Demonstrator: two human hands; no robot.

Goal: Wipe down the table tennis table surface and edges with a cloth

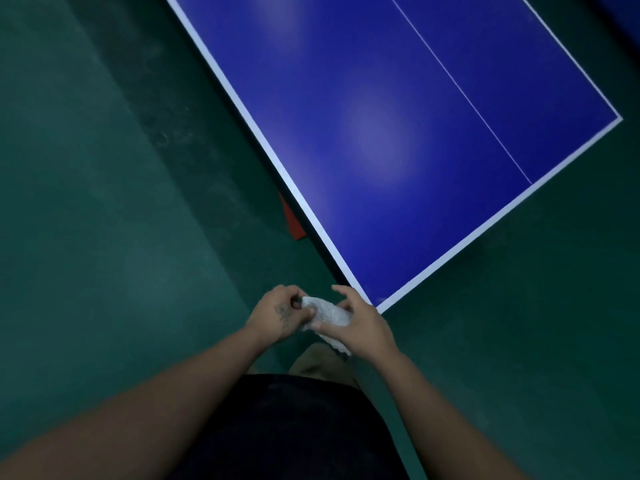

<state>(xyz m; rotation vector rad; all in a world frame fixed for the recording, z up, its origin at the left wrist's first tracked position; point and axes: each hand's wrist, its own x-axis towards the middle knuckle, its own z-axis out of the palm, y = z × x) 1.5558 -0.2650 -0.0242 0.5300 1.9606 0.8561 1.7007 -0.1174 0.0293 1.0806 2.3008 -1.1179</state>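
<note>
Blue table tennis table (398,150), flat top w/ a white painted border (263,140) along every visible edge and a thin white centre line (460,91) running lengthwise, fills the upper right of the head view at a diagonal. Two corners show: the near corner (378,307) just ahead of the hands, and a second corner (620,118) at far right. Long left edge runs up & away to the top of frame; short end edge joins the two corners. Soft light patches sit on the blue top.

Small white crumpled cloth (327,313) is off the table, held in the air betw. both hands, just beside the near corner & above the floor. Left hand (277,315) grips its left end, fingers curled round the fabric; a dark mark shows on the back of this hand. Right hand (360,323) pinches the right side, thumb & fingers closed on the fabric; a loose tail of cloth hangs below it. Right hand overlaps the near corner in view; can't tell if it touches the edge.

Dark green floor (104,202) spreads wide left of the long edge and also right of the end edge, so open room on both sides. Red angled piece (291,220) pokes out from under the long edge. Bare forearms reach in from the bottom; dark garment (294,427) at bottom centre, w/ a tan shape (317,362) just below the cloth, too blurred to identify.
</note>
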